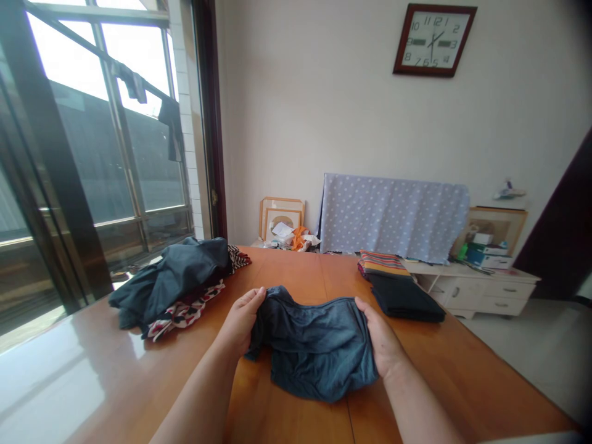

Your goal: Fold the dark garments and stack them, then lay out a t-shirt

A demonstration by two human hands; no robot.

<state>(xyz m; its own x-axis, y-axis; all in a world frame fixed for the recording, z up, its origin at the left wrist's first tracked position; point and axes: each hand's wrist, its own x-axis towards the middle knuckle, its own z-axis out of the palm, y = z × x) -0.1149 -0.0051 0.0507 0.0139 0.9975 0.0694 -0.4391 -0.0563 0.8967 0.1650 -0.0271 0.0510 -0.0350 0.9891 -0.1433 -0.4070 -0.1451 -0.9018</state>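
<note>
Stretched between my two hands is a pair of blue-grey underpants (319, 345), its waistband at the top and its lower part sagging onto the wooden table (208, 401). My left hand (247, 317) pinches the bunched left end of the waistband between thumb and fingers. At the other end my right hand (377, 336) grips the right side, thumb in front and most fingers hidden behind the cloth. To the left lies a loose heap of dark grey clothing (180, 271), with a red, black and white patterned cloth (185, 314) under it.
A folded black garment (404, 296) and a folded striped cloth (383, 264) lie at the table's far right. Behind the table stand a polka-dot cloth cover (393, 216) and a white cabinet (494, 293). A glass door (111, 154) is on the left.
</note>
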